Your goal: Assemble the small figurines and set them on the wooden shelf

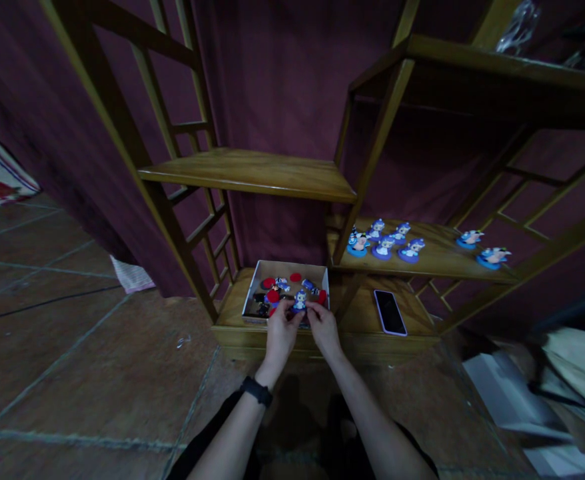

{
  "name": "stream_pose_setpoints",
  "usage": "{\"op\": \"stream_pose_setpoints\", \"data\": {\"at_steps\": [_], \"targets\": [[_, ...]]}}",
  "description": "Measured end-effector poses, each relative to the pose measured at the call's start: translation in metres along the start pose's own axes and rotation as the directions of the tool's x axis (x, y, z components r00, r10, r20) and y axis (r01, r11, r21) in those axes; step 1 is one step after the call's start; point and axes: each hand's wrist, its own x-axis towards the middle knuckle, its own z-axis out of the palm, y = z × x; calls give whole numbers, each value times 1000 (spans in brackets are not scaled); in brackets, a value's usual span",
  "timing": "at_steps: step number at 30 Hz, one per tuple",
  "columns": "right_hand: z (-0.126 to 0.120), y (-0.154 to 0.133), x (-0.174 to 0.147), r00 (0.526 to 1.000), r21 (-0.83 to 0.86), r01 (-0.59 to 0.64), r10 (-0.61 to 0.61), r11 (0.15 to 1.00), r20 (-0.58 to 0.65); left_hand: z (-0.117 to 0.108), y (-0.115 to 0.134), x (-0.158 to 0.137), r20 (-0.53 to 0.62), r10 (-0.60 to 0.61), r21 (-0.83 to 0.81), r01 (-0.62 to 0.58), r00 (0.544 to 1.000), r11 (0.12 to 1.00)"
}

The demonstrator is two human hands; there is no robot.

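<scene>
Between the fingertips of both hands is a small figurine [300, 301] in purple and white, upright on a round base. My left hand [283, 323] pinches its left side, and my right hand [321, 321] grips it from the right. Just behind and below lies a shallow cardboard box [267, 270] holding several red, black and blue figurines in a jumble. My hands hide part of the box's front edge. Similar purple figurines [383, 247] stand in a group on the shelf to the right.
A wooden display rack [252, 175] with stepped shelves surrounds the box. Blue-based figurines [493, 257] stand at the right shelf's end. A phone [390, 312] lies on the lower board. White boxes [512, 393] and a bag [580, 367] sit on the floor at right.
</scene>
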Motion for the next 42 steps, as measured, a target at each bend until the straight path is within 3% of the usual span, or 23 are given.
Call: {"op": "stream_pose_setpoints", "data": {"at_steps": [5, 12, 19, 24, 35, 42], "targets": [[0, -5, -1, 1000, 13, -8, 8, 1000, -16, 0, 9, -2, 26, 8, 23, -8, 1000, 1000], [5, -5, 3, 993, 195, -113, 116, 974, -8, 0, 21, -4, 24, 41, 167, -45, 999, 985], [12, -7, 4, 990, 254, -126, 136, 959, -24, 3, 24, -7, 26, 131, 260, -133, 991, 956], [17, -4, 4, 982, 274, -161, 180, 948, -49, 4, 27, -10, 36, 177, 258, -180, 984, 949], [11, -13, 0, 985, 241, -136, 157, 961, -70, 7, 27, -14, 62, 109, 210, -120, 992, 970], [11, -6, 3, 987, 171, -111, 129, 979, -99, 8, 29, -12, 57, 60, 95, -65, 997, 993]]}}
